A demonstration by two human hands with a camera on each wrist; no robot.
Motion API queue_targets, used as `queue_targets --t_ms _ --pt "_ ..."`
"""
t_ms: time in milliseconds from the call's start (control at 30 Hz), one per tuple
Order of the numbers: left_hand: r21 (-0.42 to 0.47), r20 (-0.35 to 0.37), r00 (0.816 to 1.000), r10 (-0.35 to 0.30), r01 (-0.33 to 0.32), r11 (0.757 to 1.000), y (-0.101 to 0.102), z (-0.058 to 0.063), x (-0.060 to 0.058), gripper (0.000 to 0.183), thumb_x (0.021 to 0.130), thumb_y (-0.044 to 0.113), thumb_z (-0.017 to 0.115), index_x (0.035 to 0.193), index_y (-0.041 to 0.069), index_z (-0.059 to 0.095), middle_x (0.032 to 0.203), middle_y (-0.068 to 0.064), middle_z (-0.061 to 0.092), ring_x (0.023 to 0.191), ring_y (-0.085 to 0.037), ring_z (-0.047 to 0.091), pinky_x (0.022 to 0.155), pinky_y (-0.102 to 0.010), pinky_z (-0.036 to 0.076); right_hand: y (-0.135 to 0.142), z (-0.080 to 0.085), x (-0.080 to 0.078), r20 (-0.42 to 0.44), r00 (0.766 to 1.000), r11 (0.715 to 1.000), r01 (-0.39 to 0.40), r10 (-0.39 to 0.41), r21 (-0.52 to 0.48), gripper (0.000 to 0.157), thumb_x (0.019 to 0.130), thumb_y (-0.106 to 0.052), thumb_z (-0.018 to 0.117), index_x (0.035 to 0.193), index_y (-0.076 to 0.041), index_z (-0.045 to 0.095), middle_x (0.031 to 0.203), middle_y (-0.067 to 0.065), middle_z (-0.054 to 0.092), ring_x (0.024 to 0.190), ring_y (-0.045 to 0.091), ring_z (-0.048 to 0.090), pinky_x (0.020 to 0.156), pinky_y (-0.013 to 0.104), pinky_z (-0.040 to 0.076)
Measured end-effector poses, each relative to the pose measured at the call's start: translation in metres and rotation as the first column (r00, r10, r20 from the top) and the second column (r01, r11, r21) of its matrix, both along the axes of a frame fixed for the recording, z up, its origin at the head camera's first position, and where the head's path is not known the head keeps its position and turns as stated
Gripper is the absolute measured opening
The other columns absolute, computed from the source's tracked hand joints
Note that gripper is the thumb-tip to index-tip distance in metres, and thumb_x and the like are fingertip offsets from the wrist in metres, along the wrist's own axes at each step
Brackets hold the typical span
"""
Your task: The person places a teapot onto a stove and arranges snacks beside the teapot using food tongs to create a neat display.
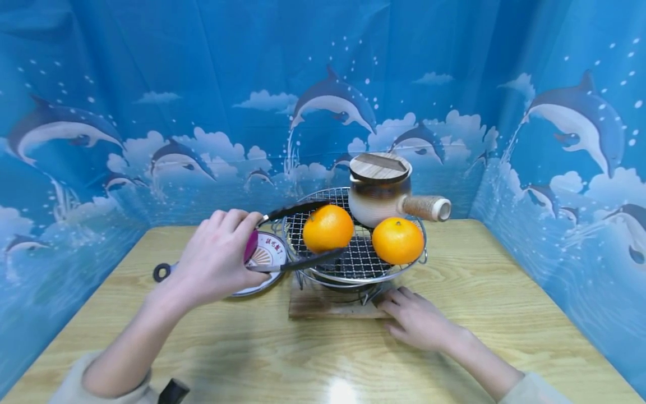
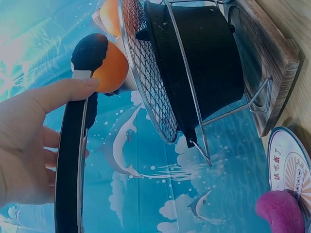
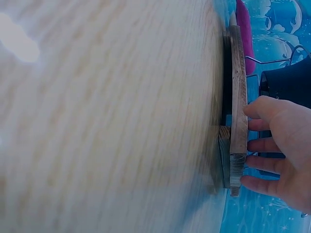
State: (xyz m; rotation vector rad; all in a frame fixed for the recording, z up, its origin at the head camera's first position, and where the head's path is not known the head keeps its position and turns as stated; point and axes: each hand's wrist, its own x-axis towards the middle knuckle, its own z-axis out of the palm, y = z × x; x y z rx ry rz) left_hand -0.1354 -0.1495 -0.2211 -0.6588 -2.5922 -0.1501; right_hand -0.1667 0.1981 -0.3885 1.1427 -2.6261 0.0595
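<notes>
My left hand grips a pair of black-tipped tongs. The tongs' arms are spread on either side of the left orange, which rests on a round wire grill rack; whether the tips press on it I cannot tell. A second orange sits to its right on the rack. Under the rack is a black stove on a wooden board. My right hand touches the right end of this board, its fingertips against the edge in the right wrist view.
A clay pot with a wooden lid and a cord-wrapped side handle stands at the rack's back right. Left of the stove lies a patterned plate with a purple elongated thing on it. A dark ring-ended handle shows behind my left wrist.
</notes>
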Motion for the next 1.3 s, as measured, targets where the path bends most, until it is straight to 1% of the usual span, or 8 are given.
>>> queue_targets --t_ms 200,367,500,733,1033,1300 --pt "-0.002 0.007 1.000 -0.016 0.016 1.000 0.0016 -0.0010 0.0001 0.084 0.056 0.036 0.084 0.125 -0.001 0.051 0.112 -0.018 0.055 0.097 -0.034 0.046 0.081 -0.047 0.040 -0.0002 -0.0006 -0.0001 -0.018 1.000 1.000 -0.012 0.012 -0.009 0.029 0.079 -0.027 0.068 0.103 -0.011 0.065 0.101 0.002 0.058 0.091 0.020 0.053 0.077 0.037 0.049" --pt "-0.024 0.010 1.000 -0.026 0.027 0.999 0.0032 -0.0014 -0.0002 0.084 0.058 0.036 0.082 0.126 -0.001 0.051 0.113 -0.017 0.054 0.097 -0.033 0.046 0.081 -0.046 0.039 -0.0006 0.0004 0.0016 -0.031 0.999 0.999 -0.030 0.029 -0.016 0.028 0.078 -0.025 0.070 0.101 -0.010 0.065 0.099 0.002 0.057 0.090 0.020 0.053 0.075 0.036 0.049" --pt "-0.029 0.016 0.999 -0.034 0.034 0.999 0.0047 -0.0015 -0.0006 0.082 0.058 0.035 0.082 0.126 0.000 0.051 0.113 -0.016 0.054 0.096 -0.031 0.046 0.080 -0.045 0.039 -0.0008 0.0026 0.0027 -0.018 1.000 1.000 -0.025 0.025 -0.010 0.027 0.079 -0.024 0.069 0.102 -0.010 0.065 0.100 0.002 0.057 0.090 0.020 0.053 0.076 0.037 0.049" --pt "-0.045 0.017 0.999 -0.045 0.046 0.998 0.0060 -0.0021 -0.0011 0.083 0.058 0.036 0.081 0.126 -0.001 0.051 0.114 -0.017 0.054 0.098 -0.032 0.047 0.082 -0.046 0.040 -0.0014 0.0046 0.0038 -0.001 1.000 1.000 -0.014 0.014 -0.001 0.027 0.080 -0.024 0.069 0.103 -0.010 0.065 0.101 0.003 0.058 0.093 0.021 0.054 0.078 0.038 0.048" --pt "-0.047 0.019 0.998 -0.053 0.054 0.997 0.0059 -0.0029 -0.0019 0.083 0.057 0.036 0.082 0.125 0.000 0.052 0.113 -0.017 0.054 0.098 -0.032 0.046 0.082 -0.046 0.039 -0.0012 0.0029 0.0028 0.003 1.000 1.000 -0.007 0.007 0.000 0.027 0.080 -0.025 0.069 0.103 -0.011 0.065 0.102 0.003 0.058 0.093 0.021 0.054 0.078 0.037 0.049" --pt "-0.058 0.026 0.998 -0.063 0.065 0.996 0.0078 -0.0023 -0.0016 0.080 0.058 0.034 0.081 0.125 0.000 0.052 0.112 -0.016 0.054 0.097 -0.032 0.046 0.080 -0.045 0.040 -0.0001 -0.0016 -0.0001 -0.040 0.999 0.999 -0.030 0.029 -0.018 0.028 0.077 -0.026 0.071 0.101 -0.012 0.066 0.100 0.002 0.058 0.090 0.020 0.054 0.075 0.036 0.049"
